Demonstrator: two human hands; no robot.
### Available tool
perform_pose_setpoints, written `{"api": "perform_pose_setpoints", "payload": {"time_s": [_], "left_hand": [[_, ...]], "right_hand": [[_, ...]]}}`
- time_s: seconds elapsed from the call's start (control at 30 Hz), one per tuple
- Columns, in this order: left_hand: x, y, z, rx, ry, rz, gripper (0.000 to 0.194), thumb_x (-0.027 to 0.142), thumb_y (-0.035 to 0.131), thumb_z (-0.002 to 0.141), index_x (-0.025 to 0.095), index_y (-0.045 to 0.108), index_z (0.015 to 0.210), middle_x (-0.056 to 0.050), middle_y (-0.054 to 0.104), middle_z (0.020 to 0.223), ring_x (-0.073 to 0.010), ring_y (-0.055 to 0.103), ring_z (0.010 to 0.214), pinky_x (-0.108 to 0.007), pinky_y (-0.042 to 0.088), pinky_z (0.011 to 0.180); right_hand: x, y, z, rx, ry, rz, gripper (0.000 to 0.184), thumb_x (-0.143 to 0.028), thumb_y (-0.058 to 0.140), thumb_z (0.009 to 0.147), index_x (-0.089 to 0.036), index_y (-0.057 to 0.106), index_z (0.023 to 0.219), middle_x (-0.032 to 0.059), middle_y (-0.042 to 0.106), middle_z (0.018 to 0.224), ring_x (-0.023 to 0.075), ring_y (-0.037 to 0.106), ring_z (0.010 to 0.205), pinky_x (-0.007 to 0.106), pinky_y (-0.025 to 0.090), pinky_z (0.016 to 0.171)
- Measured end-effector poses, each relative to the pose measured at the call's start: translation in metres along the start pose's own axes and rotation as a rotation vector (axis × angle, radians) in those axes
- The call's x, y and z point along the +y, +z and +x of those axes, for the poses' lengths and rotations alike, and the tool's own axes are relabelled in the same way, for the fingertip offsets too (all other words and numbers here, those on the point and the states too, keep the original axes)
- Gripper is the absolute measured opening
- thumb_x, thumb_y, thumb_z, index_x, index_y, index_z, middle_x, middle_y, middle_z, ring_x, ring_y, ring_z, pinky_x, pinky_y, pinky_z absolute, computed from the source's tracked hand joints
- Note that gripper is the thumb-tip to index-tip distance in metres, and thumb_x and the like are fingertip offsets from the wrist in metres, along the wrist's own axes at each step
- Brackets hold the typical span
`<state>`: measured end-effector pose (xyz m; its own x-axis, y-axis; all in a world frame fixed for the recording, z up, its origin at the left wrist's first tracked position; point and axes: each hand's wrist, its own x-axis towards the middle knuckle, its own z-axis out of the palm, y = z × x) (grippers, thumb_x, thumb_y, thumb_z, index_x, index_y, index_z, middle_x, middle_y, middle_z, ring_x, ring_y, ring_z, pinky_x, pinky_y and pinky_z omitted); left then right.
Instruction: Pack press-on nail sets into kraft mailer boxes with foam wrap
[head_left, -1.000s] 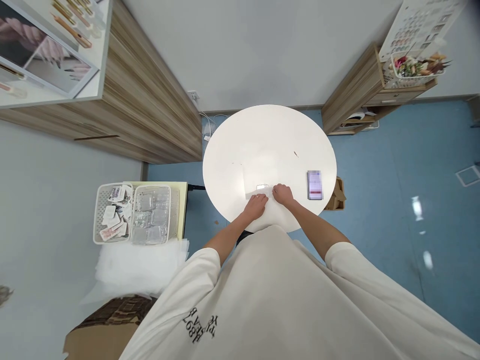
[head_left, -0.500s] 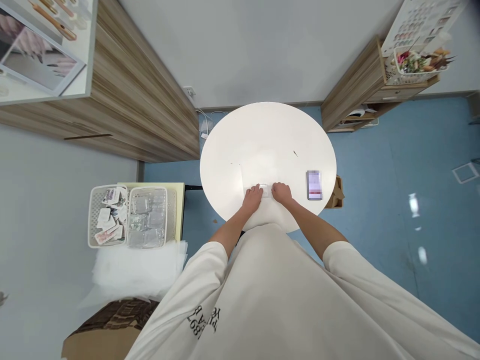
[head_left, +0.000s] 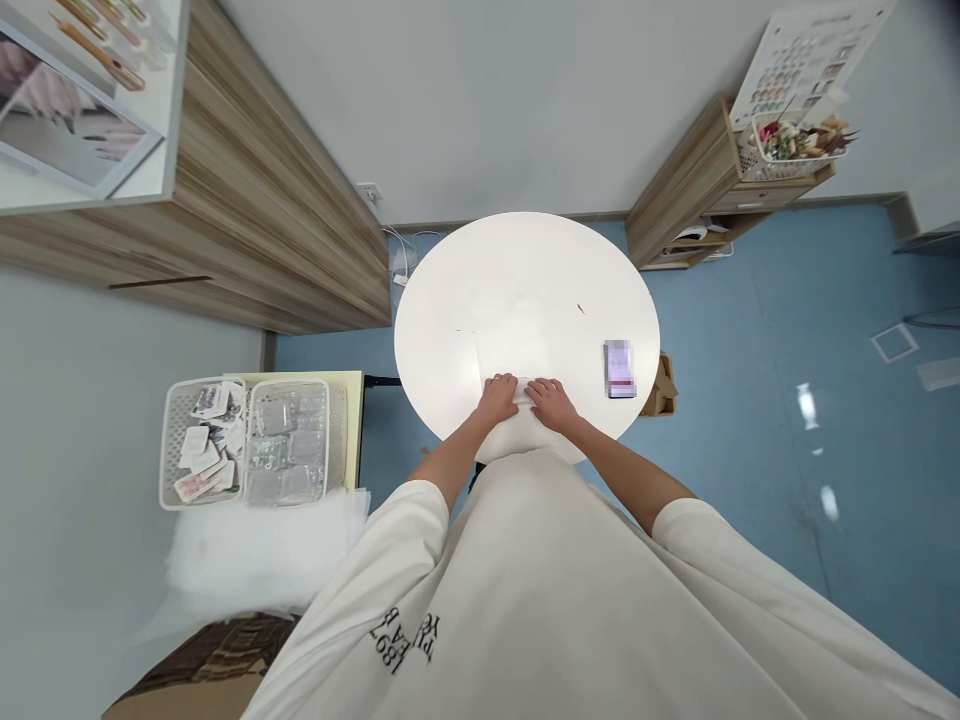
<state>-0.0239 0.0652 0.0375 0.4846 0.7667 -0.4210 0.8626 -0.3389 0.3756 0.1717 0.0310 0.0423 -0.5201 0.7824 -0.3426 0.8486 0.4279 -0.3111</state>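
Observation:
On the near part of the round white table (head_left: 559,270) lies a small, clear-looking flat packet (head_left: 523,391), pale against the white surface; its exact kind is hard to make out. My left hand (head_left: 497,398) grips its left side with bent fingers, a ring showing on one of them. From the other side, my right hand (head_left: 551,402) lays its fingers over the packet's right edge. What is under the fingertips is hidden. A phone (head_left: 619,369) lies to the right of my right hand.
Left of the table, a white basket of cards (head_left: 166,440) and a white basket of clear boxes (head_left: 327,440) stand on a yellow stand. White translucent sheets (head_left: 255,550) lie below them. A cardboard box (head_left: 663,390) sits on the floor at right.
My right hand has gone from a closed fist beside the packet to fingers reaching over its edge. Both hands have come closer together. The view has shifted slightly.

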Motion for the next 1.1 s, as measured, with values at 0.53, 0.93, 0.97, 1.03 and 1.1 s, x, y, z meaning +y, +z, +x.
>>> {"api": "perform_pose_setpoints", "payload": {"time_s": [0.53, 0.93, 0.97, 1.03, 1.1], "left_hand": [[-0.004, 0.005, -0.045, -0.070, 0.072, -0.068, 0.035, 0.030, 0.063, 0.083, 0.020, 0.057, 0.116, -0.011, 0.054, 0.129, -0.0267, 0.061, 0.107, -0.038, 0.047, 0.095], [-0.001, -0.015, -0.029, 0.094, -0.046, -0.007, 0.028, 0.018, 0.041, 0.097, 0.022, 0.056, 0.120, -0.010, 0.066, 0.116, -0.0255, 0.059, 0.115, -0.046, 0.032, 0.112], [0.001, -0.014, -0.028, 0.128, -0.069, 0.005, 0.031, 0.018, 0.042, 0.096, 0.022, 0.055, 0.124, -0.012, 0.063, 0.123, -0.0270, 0.055, 0.124, -0.048, 0.031, 0.114], [0.004, -0.011, -0.026, 0.198, -0.089, 0.028, 0.042, 0.016, 0.045, 0.094, 0.022, 0.050, 0.134, -0.014, 0.055, 0.139, -0.0293, 0.043, 0.139, -0.052, 0.027, 0.117], [0.007, -0.006, -0.026, 0.227, -0.072, 0.047, 0.054, 0.014, 0.047, 0.091, 0.022, 0.043, 0.144, -0.015, 0.047, 0.149, -0.0304, 0.032, 0.147, -0.055, 0.022, 0.120]], "right_hand": [[-0.017, -0.003, -0.006, -0.097, -0.098, 0.036, 0.027, -0.018, 0.051, 0.092, -0.018, 0.061, 0.118, 0.0110, 0.070, 0.110, 0.0256, 0.062, 0.109, 0.040, 0.030, 0.107], [-0.006, -0.023, 0.028, -0.057, 0.083, 0.049, 0.037, -0.024, 0.037, 0.103, -0.021, 0.061, 0.131, 0.0131, 0.061, 0.129, 0.0270, 0.054, 0.116, 0.038, 0.037, 0.099], [-0.005, -0.023, 0.034, -0.061, 0.099, 0.044, 0.038, -0.025, 0.036, 0.104, -0.021, 0.061, 0.131, 0.0137, 0.060, 0.130, 0.0279, 0.053, 0.117, 0.039, 0.037, 0.099], [-0.001, -0.023, 0.045, -0.076, 0.118, 0.038, 0.039, -0.025, 0.035, 0.103, -0.020, 0.061, 0.132, 0.0148, 0.058, 0.133, 0.0297, 0.051, 0.119, 0.041, 0.037, 0.100], [0.003, -0.022, 0.056, -0.096, 0.125, 0.038, 0.039, -0.026, 0.035, 0.103, -0.019, 0.061, 0.132, 0.0157, 0.056, 0.135, 0.0313, 0.049, 0.121, 0.043, 0.036, 0.101]]}}
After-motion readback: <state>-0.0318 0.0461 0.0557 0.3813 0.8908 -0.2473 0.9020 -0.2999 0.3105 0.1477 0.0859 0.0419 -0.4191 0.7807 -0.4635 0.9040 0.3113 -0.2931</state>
